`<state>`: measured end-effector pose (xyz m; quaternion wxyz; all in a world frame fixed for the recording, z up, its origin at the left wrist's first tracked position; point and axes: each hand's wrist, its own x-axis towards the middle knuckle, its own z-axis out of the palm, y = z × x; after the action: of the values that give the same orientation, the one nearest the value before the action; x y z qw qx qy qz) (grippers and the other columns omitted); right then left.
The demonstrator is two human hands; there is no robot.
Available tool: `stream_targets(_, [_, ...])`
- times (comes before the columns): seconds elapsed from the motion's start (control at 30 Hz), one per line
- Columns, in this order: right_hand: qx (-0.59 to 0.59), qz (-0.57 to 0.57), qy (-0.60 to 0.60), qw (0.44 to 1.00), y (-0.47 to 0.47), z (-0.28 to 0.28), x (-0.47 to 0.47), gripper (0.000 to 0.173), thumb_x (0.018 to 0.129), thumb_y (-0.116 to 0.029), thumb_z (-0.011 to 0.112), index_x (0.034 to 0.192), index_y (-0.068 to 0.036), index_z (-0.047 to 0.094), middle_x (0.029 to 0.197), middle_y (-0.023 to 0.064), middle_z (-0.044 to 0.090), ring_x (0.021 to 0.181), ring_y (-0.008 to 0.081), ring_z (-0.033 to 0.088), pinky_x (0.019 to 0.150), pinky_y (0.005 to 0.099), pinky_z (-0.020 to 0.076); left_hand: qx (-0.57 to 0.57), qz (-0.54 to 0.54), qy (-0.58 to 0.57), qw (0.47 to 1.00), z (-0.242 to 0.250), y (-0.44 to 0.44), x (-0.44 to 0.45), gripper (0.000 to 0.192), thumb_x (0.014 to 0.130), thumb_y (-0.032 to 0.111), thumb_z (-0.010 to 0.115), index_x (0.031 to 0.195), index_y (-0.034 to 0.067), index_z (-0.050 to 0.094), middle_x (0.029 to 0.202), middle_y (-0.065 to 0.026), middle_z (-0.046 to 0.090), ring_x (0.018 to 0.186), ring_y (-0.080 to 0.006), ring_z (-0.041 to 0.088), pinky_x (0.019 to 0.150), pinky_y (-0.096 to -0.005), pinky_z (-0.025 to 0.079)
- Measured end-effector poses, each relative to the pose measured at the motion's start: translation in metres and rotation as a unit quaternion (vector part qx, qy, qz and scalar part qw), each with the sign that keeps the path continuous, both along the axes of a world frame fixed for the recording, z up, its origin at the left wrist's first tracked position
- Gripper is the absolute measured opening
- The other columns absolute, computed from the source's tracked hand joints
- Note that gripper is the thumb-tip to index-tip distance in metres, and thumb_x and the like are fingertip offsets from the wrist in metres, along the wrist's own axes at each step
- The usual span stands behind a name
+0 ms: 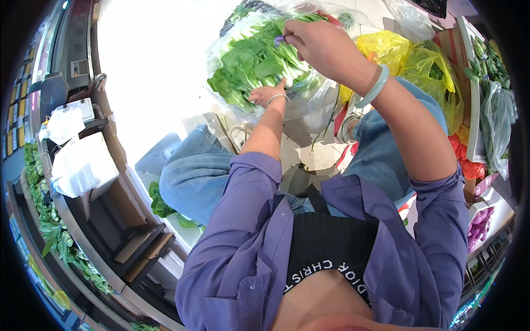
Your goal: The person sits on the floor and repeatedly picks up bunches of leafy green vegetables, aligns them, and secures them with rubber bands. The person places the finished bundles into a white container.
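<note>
In front of me lies a large heap of leafy greens [256,58] with pale stems, in a clear plastic bag [319,89] on the floor. My left hand [266,94], with a thin bracelet at the wrist, rests on the near side of the heap. Its thumb stands apart from the fingers, which touch the leaves and stems. Above the heap's right part is my right hand [316,43], pinching a small purple strip-like item [279,40] between thumb and fingers. A pale green bangle [376,86] circles that wrist.
Yellow plastic bags [432,68] with greens inside stand at the right, beside a cardboard box [455,53]. A white plastic-wrapped stack [85,165] sits on the shelf unit at left. Bundled greens [62,240] line a display. Purple produce [480,227] fills a box at lower right.
</note>
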<state>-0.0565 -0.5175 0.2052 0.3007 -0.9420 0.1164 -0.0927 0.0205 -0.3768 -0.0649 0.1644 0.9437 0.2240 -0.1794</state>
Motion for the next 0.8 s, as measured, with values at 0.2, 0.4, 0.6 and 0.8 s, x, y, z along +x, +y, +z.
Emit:
stream_targets(0.2, [-0.045, 0.016, -0.063, 0.997, 0.007, -0.004, 0.01, 0.015, 0.097, -0.02, 0.054, 0.099, -0.006, 0.061, 0.066, 0.0083, 0.064, 0.063, 0.0259, 0.065, 0.06, 0.0387, 0.0475, 0.037, 0.012, 0.033, 0.999, 0.024, -0.039, -0.016, 0.151, 0.048, 0.064, 0.09, 0.148, -0.013, 0.007, 0.14, -0.0234, 0.035, 0.13, -0.0389, 0.042, 0.1, -0.0442, 0.046])
stream_targets(0.4, [-0.005, 0.035, -0.049, 0.998, 0.024, -0.003, 0.013, 0.013, 0.097, -0.017, 0.055, 0.097, -0.005, 0.06, 0.065, 0.0092, 0.064, 0.063, 0.0265, 0.065, 0.059, 0.0382, 0.047, 0.077, 0.065, 0.043, 0.994, 0.002, -0.052, -0.005, 0.154, 0.047, 0.066, 0.089, 0.15, -0.01, 0.005, 0.15, -0.0242, 0.026, 0.139, -0.0375, 0.031, 0.111, -0.0484, 0.034])
stream_targets(0.6, [0.016, 0.043, -0.037, 0.998, 0.014, -0.006, 0.013, 0.013, 0.097, -0.017, 0.055, 0.098, -0.004, 0.06, 0.066, 0.009, 0.064, 0.063, 0.0263, 0.064, 0.059, 0.0375, 0.0467, 0.073, 0.028, -0.01, 0.997, -0.002, -0.026, -0.008, 0.143, 0.043, 0.067, 0.09, 0.143, -0.007, 0.022, 0.133, -0.0166, 0.043, 0.12, -0.029, 0.049, 0.098, -0.0415, 0.047])
stream_targets(0.8, [0.019, 0.033, -0.05, 0.998, 0.004, -0.005, 0.007, 0.015, 0.097, -0.018, 0.054, 0.098, -0.004, 0.06, 0.065, 0.0085, 0.064, 0.062, 0.0259, 0.063, 0.06, 0.0382, 0.0461, -0.037, -0.016, -0.049, 0.998, -0.002, 0.011, 0.0, 0.108, 0.05, 0.049, 0.092, 0.126, -0.005, 0.038, 0.119, -0.0231, 0.057, 0.109, -0.0354, 0.061, 0.094, -0.0398, 0.052])
